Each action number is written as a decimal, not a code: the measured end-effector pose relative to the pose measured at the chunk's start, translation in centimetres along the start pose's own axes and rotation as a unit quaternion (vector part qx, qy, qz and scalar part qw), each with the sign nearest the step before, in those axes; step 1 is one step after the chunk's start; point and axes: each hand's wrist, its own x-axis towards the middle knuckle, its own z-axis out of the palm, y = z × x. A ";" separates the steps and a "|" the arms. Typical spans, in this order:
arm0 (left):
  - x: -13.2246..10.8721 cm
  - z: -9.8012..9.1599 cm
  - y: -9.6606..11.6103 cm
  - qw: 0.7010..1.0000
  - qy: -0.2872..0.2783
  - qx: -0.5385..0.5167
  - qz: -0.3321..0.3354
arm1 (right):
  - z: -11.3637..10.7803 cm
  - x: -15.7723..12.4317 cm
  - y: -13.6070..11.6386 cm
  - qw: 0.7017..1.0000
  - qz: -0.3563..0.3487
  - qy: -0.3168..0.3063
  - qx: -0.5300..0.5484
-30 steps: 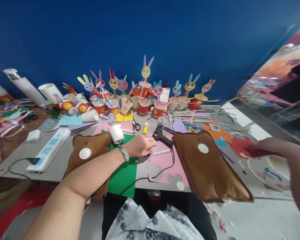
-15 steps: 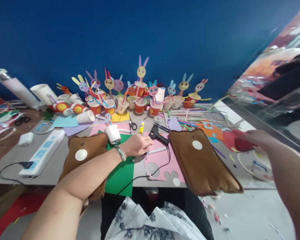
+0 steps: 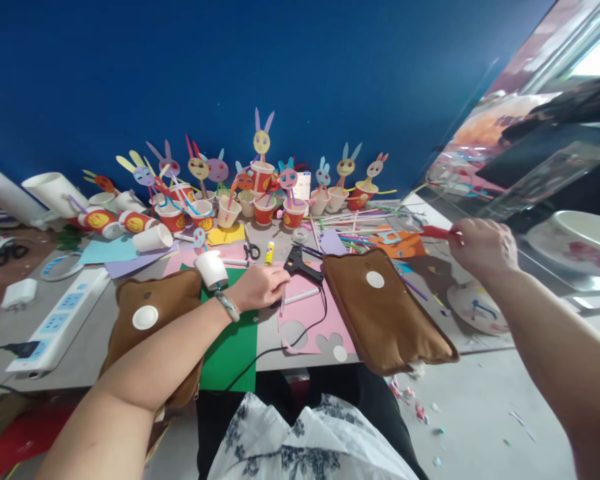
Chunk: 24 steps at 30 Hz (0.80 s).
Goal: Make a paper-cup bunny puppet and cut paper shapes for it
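Red scrap (image 3: 436,232) pinched in raised right hand (image 3: 480,248), left hand (image 3: 257,287) resting on pink sheet (image 3: 310,320), grip unclear

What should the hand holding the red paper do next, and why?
Probably carry the red paper across to the middle. The right hand pinches it in the air off to the side, while the left hand rests on the pink sheet beside the glue gun.

A single head-worn camera looks forward and down over the desk (image 3: 80,363) from close above, facing the blue wall (image 3: 300,73) behind it.
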 end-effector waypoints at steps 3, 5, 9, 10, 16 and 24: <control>0.1 0.0 -0.1 0.994 0.074 -0.063 -0.051 | -2.2 -0.4 -2.3 0.992 -0.107 0.042 -0.060; 0.3 -0.1 -0.4 0.976 0.137 -0.129 -0.107 | -3.7 -0.6 -4.6 0.992 -0.073 0.103 -0.004; 0.9 -0.2 -1.5 0.901 0.255 -0.277 -0.216 | -7.0 -1.0 -10.7 0.942 0.085 0.159 0.282; 1.1 -0.2 -1.8 0.880 0.273 -0.310 -0.235 | -7.7 -1.0 -12.3 0.920 0.101 0.149 0.349; 1.9 -1.1 -2.2 0.783 0.282 -0.464 -0.305 | -9.0 -1.5 -21.5 0.712 0.021 -0.079 0.697; 1.4 -2.1 -2.1 0.761 0.244 -0.510 -0.318 | -4.5 -4.4 -28.8 0.611 -0.062 -0.282 0.737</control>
